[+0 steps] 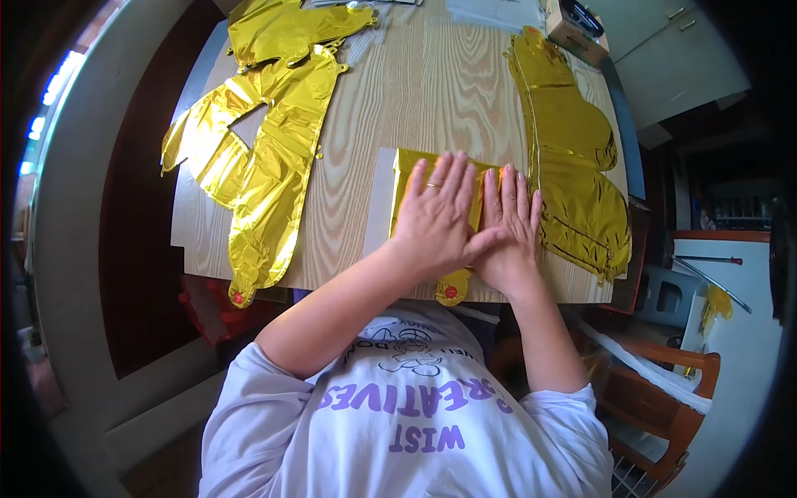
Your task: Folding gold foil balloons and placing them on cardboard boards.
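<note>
A folded gold foil balloon (404, 170) lies at the near middle of the table, partly over a pale flat sheet (380, 195). My left hand (436, 216) is pressed flat on the foil, fingers stretched out, a ring on one finger. Beside it, my right hand (508, 232) also lies flat with its fingers extended. The left thumb crosses over the back of the right hand. Below the hands, the balloon's rounded tab (451, 288) with a red spot sticks out toward me. Much of the folded foil is hidden under both palms.
A flat gold foil balloon (278, 158) lies at the left, with more gold foil (274, 31) behind it. Another gold balloon (569, 124) spreads along the right side. An open box (577, 31) stands at the far right corner. A wooden chair (664, 398) is at the lower right.
</note>
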`<move>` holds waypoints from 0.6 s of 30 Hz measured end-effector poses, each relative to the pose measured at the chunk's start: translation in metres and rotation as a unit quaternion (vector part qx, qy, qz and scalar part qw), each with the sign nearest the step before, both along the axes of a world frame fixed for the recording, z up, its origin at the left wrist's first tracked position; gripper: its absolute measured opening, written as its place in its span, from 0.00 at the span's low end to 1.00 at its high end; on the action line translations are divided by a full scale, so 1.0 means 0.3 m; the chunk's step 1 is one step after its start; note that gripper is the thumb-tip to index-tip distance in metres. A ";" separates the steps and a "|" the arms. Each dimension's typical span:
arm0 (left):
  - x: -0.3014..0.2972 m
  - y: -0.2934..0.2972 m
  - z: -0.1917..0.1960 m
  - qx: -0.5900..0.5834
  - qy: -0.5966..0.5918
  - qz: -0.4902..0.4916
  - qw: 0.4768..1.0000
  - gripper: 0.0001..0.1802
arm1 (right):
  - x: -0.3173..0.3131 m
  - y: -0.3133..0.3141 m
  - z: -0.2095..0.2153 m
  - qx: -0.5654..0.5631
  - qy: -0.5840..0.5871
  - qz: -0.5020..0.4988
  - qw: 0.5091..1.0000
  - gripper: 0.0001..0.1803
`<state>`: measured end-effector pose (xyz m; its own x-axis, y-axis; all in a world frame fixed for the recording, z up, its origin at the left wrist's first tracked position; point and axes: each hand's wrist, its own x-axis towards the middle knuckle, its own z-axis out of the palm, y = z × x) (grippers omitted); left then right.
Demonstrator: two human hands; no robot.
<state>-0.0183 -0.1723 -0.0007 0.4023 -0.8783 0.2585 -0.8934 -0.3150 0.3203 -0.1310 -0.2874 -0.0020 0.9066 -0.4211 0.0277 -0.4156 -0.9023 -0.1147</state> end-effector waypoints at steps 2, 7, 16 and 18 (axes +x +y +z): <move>0.028 0.039 -0.014 0.024 -0.001 0.010 1.000 0.56 | 0.003 0.006 0.010 0.014 -0.023 -0.002 1.000 0.52; 0.051 0.110 -0.032 0.041 -0.043 0.027 0.998 0.58 | -0.016 0.003 0.004 -0.010 -0.032 0.018 0.999 0.52; 0.057 0.118 -0.045 0.035 -0.036 0.020 0.999 0.58 | -0.019 0.000 0.002 -0.012 -0.040 0.025 0.999 0.51; 0.056 0.119 -0.045 0.039 -0.035 0.025 0.998 0.58 | -0.020 0.002 0.000 -0.011 -0.045 0.024 0.999 0.51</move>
